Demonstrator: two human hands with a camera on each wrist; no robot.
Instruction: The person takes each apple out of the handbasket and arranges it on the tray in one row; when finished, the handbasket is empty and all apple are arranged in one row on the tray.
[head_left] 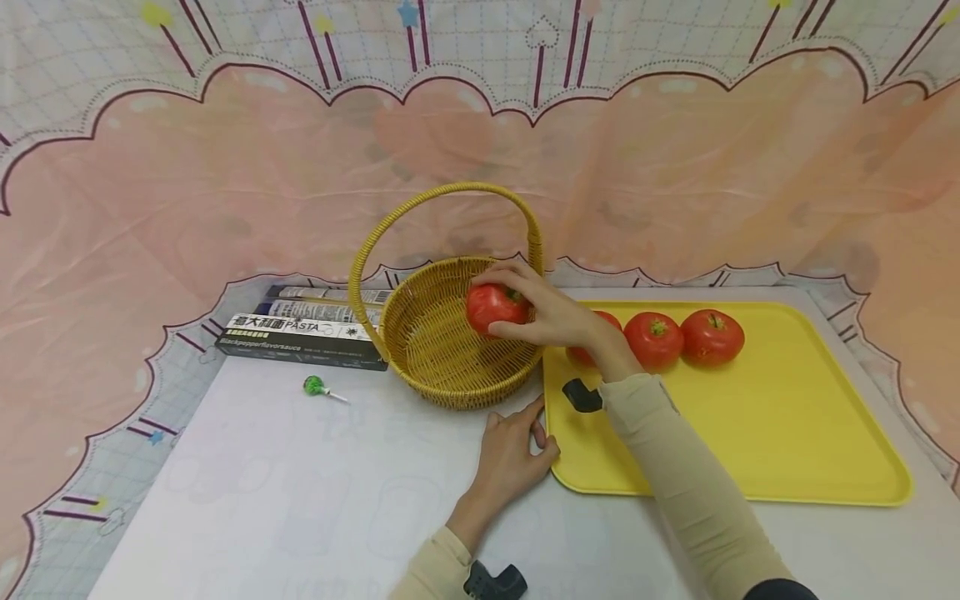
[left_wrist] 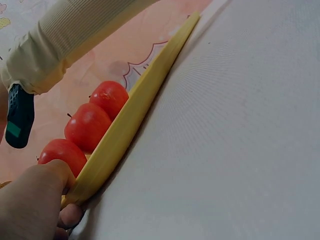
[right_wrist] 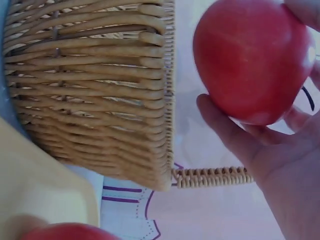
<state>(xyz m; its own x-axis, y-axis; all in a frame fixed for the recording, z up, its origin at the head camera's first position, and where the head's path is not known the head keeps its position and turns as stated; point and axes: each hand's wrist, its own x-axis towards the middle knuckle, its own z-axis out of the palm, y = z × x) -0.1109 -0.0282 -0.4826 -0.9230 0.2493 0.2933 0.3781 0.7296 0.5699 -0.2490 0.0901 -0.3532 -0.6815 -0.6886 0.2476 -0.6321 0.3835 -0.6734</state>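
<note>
My right hand (head_left: 536, 304) grips a red tomato (head_left: 497, 308) with fingers and thumb round its sides. In the head view the tomato shows over the right part of a yellow woven basket (head_left: 427, 350); the right wrist view has the tomato (right_wrist: 252, 60) beyond the basket's rim (right_wrist: 169, 95), apart from it. My left hand (head_left: 513, 450) holds the left edge of a yellow tray (head_left: 787, 417), and some of its fingers are hidden. On the tray lie three more tomatoes (head_left: 712, 337), one partly covered by my right wrist.
Left of the basket lie a dark pasta box (head_left: 300, 342) and dark-ended packages (head_left: 311, 308) behind it. A green lollipop (head_left: 315, 385) lies on the white table (head_left: 315, 500). The basket's tall handle (head_left: 450, 190) arches above it. A patterned cloth hangs behind.
</note>
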